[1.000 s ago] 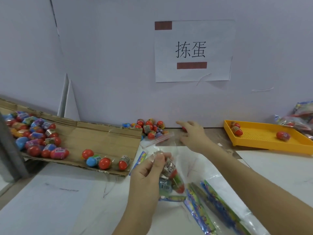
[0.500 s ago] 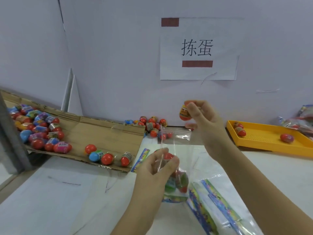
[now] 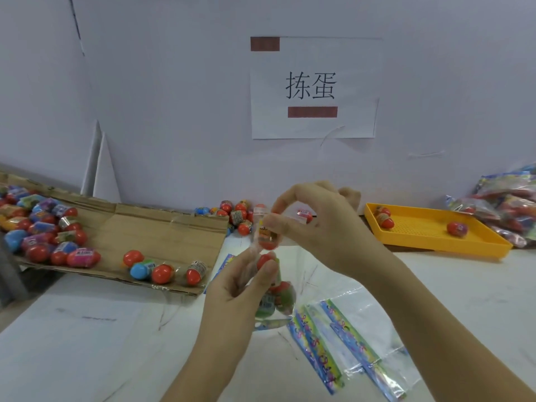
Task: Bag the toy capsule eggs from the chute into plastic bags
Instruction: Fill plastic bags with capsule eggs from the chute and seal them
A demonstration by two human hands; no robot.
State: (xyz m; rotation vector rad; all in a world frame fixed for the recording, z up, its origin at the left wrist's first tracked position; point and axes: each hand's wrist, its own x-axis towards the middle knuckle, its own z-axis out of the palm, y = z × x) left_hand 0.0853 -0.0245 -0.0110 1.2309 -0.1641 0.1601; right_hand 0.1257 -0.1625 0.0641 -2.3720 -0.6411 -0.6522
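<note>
bag (image 3: 285,307): rim pinched by left hand (image 3: 232,288), hangs below its fingers, eggs (image 3: 282,288) inside | egg (image 3: 267,239): clamped in right hand (image 3: 324,227) fingers, just above left fingers | handling: egg likely light, hard, slick, grip its middle; film limp

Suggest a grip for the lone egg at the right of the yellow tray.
Pinch across its short axis, from above. The egg lies on its side on the tray floor, clear of the other eggs, so the top is open; the raised rim would likely hinder a low side approach.
</note>
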